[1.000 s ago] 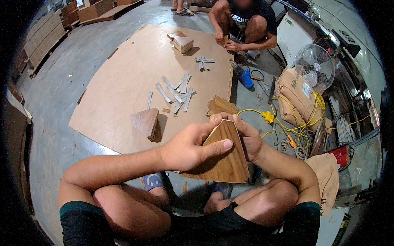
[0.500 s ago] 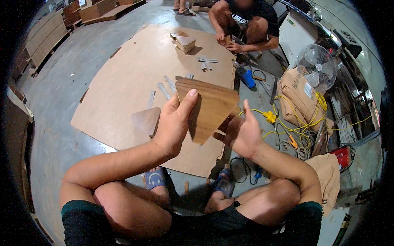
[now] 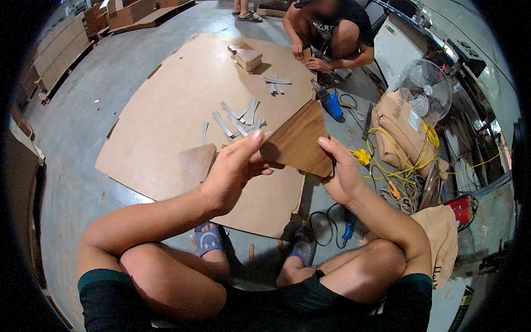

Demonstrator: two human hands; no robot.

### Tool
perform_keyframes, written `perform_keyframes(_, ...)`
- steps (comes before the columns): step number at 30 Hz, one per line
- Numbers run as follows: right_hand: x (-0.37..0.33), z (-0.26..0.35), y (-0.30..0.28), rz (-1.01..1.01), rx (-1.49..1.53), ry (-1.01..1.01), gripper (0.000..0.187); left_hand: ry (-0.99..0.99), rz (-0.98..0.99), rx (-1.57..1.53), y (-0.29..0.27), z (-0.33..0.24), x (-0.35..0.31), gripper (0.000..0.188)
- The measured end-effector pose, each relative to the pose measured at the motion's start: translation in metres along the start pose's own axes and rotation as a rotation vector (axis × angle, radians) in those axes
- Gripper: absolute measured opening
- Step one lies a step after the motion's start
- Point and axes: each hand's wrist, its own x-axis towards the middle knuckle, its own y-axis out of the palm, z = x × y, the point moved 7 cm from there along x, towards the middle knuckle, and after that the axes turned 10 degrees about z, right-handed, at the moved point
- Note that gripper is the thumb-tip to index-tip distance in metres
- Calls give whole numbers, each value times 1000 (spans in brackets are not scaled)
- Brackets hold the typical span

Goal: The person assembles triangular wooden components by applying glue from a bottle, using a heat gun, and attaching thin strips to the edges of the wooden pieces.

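A four-sided wood-grain panel is held tilted above the cardboard. My right hand grips its right edge, thumb on the upper face and fingers mostly hidden behind. At the panel's left corner, my left hand has its fingers curled beneath and its thumb beside the edge. Another wood-grain piece lies on the cardboard sheet, left of my left hand. Several grey strips are scattered past my hands, and more grey strips lie farther off. A stack of small wooden pieces sits beyond.
Across the cardboard a person crouches, working on a small wooden piece. To the right are a blue heat gun, yellow cable, brown paper sacks and a fan. Wooden panels stand at the far left.
The panel has turned and shifted right. My right hand, beside its edge before, now has its thumb on the face. My left thumb has moved off the face toward the corner.
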Motion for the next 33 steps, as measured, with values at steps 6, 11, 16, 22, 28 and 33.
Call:
perform_keyframes(6, -17, -30, -11, 98, -178, 338, 32, -293, 86, 0, 1, 35, -16, 60)
perform_keyframes(11, -31, -63, -2, 294, -297, 551, 32, -405, 166, 296, 0, 52, -29, 48)
perform_keyframes(16, -31, -68, -4, 244, -306, 567, 42, -473, 49, 251, -11, 56, -29, 44)
perform_keyframes(22, -24, -87, 16, 230, -309, 584, 52, -516, -217, -54, -11, 75, -27, 34)
perform_keyframes(28, -16, -112, 18, 318, -245, 674, 68, -571, -226, -81, -25, 84, -32, 33)
perform_keyframes(33, -34, -105, 7, 224, -234, 665, 59, -558, -203, 14, -41, 130, -22, 42)
